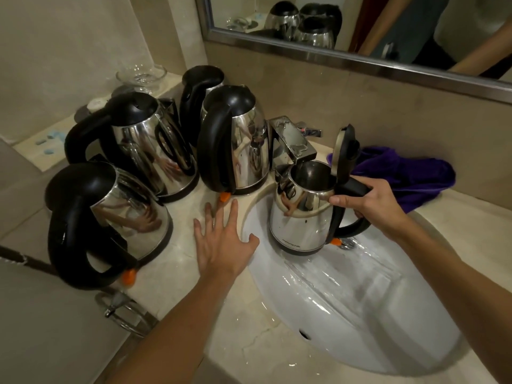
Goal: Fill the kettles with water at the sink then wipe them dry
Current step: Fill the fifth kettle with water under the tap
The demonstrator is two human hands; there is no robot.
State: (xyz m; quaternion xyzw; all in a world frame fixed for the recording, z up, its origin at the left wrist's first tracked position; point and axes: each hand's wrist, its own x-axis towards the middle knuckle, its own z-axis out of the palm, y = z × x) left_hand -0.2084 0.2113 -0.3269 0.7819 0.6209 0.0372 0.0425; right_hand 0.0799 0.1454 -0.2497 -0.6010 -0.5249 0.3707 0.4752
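My right hand (375,202) grips the black handle of a steel kettle (300,217) with its lid flipped up, held over the white sink (360,314) just under the chrome faucet (291,139). My left hand (221,239) rests flat and open on the counter at the sink's left rim. Several more steel kettles with black lids stand on the counter to the left: one near the front (119,217), one behind it (144,139), one beside the faucet (235,142), and one at the back (202,79). A purple cloth (410,173) lies behind the sink on the right.
A glass dish (141,74) sits at the back left corner of the beige counter (235,328). A framed mirror (360,62) hangs above the backsplash. A chrome towel ring (122,311) hangs below the counter's left edge. The sink basin is wet.
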